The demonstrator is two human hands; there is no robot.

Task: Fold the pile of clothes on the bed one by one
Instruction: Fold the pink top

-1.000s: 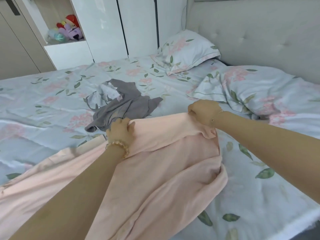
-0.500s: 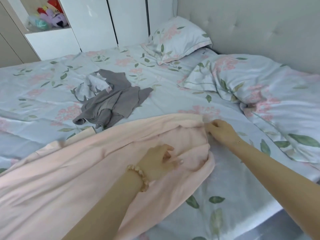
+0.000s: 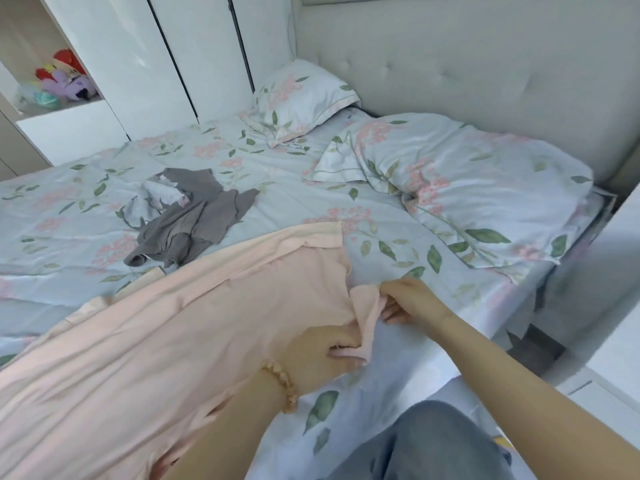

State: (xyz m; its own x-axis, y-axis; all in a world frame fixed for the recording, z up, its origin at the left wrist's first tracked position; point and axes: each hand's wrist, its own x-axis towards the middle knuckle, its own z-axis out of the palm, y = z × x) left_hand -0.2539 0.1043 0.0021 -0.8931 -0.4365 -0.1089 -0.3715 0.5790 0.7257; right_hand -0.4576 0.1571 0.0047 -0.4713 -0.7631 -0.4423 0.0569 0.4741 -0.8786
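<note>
The pink garment (image 3: 180, 327) lies spread across the near side of the bed (image 3: 398, 237). The left hand (image 3: 318, 355) and right hand (image 3: 412, 301) both pinch its right edge, close together. A grey garment (image 3: 194, 223) lies crumpled farther back.

I see the bed (image 3: 311, 209) in a pale blue floral sheet. On it lie a pink garment (image 3: 180, 327) spread near me, a crumpled grey garment (image 3: 197, 220) beyond, and two matching pillows (image 3: 304, 98) by the headboard.
</note>
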